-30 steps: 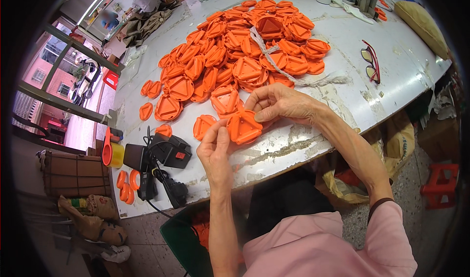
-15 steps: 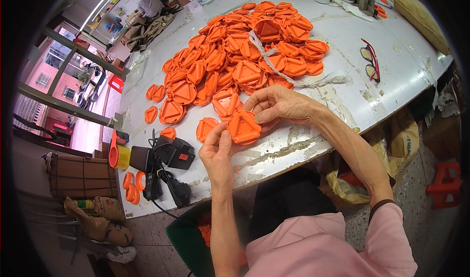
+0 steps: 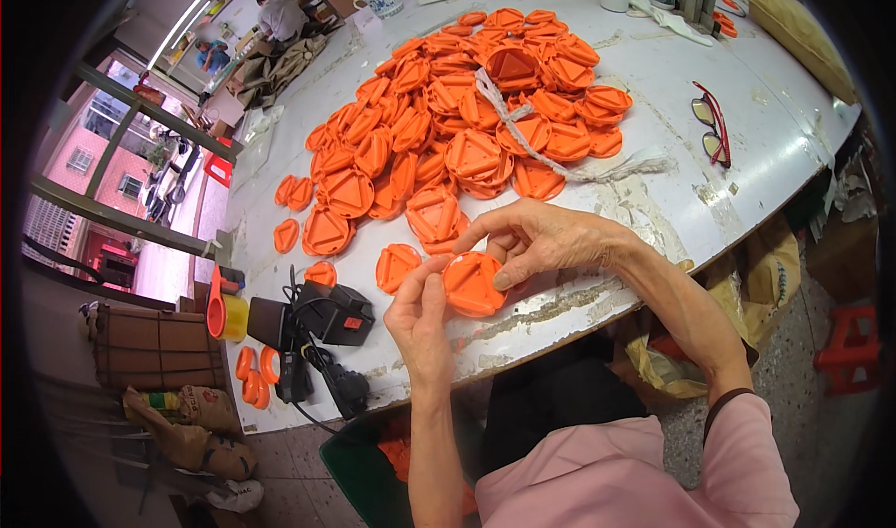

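Between my two hands, near the table's front edge, is a round orange plastic disc (image 3: 474, 285) with a raised triangle on its face. My left hand (image 3: 420, 318) pinches its left rim between thumb and fingers. My right hand (image 3: 541, 243) grips the right rim, its thumb on the front and fingers curled at the upper edge. Just beyond lies a single similar disc (image 3: 399, 268), and behind it a small stack of discs (image 3: 435, 215). Farther back a large pile of orange discs (image 3: 457, 99) spreads over the table, with a whitish cord (image 3: 532, 138) draped across it.
Black power adapters with cables (image 3: 331, 313) lie left of my left hand, beside a yellow and orange tape roll (image 3: 227, 313) and several orange rings (image 3: 252, 379). Red-framed glasses (image 3: 714, 127) rest at the right. A green bin (image 3: 359, 458) stands below the table edge; two people work far back.
Both hands have brought the disc slightly lower and nearer to me. It is turned a little, and my right thumb now sits at its right rim.
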Action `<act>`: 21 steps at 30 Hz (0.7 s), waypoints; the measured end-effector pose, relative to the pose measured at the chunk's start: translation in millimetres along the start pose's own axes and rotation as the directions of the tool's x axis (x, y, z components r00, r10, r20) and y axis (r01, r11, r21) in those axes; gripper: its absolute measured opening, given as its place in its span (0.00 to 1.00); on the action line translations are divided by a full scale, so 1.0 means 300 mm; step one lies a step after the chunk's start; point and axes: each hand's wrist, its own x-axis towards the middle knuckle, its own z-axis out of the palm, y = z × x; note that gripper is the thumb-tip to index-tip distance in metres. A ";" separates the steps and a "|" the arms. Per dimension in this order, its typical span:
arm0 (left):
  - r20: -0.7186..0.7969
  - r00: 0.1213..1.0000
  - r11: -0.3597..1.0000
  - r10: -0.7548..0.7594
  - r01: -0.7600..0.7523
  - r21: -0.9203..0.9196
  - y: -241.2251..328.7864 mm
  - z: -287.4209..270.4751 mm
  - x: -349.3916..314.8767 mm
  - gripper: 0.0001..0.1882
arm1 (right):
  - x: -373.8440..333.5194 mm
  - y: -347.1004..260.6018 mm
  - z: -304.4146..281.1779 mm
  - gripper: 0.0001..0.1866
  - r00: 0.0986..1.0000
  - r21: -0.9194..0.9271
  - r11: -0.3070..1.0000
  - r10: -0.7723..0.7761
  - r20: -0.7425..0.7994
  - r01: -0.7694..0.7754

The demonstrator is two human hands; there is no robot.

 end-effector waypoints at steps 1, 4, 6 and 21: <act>0.014 1.000 1.000 0.016 -0.017 0.017 0.006 0.002 -0.001 0.13 | -0.001 -0.003 0.001 0.27 1.000 -0.034 0.999 -0.001 0.002 0.001; 0.010 1.000 1.000 0.010 -0.010 -0.007 0.001 0.002 0.000 0.13 | 0.006 0.010 0.004 0.26 1.000 0.003 1.000 0.013 -0.002 -0.013; 0.012 1.000 1.000 0.010 -0.010 0.002 -0.003 -0.001 0.000 0.13 | 0.008 0.010 0.004 0.26 0.999 -0.008 1.000 0.030 -0.011 -0.030; 0.007 0.999 0.998 0.040 -0.040 0.040 -0.015 -0.011 0.003 0.15 | 0.004 0.001 0.018 0.19 0.997 -0.055 0.998 0.026 -0.077 -0.030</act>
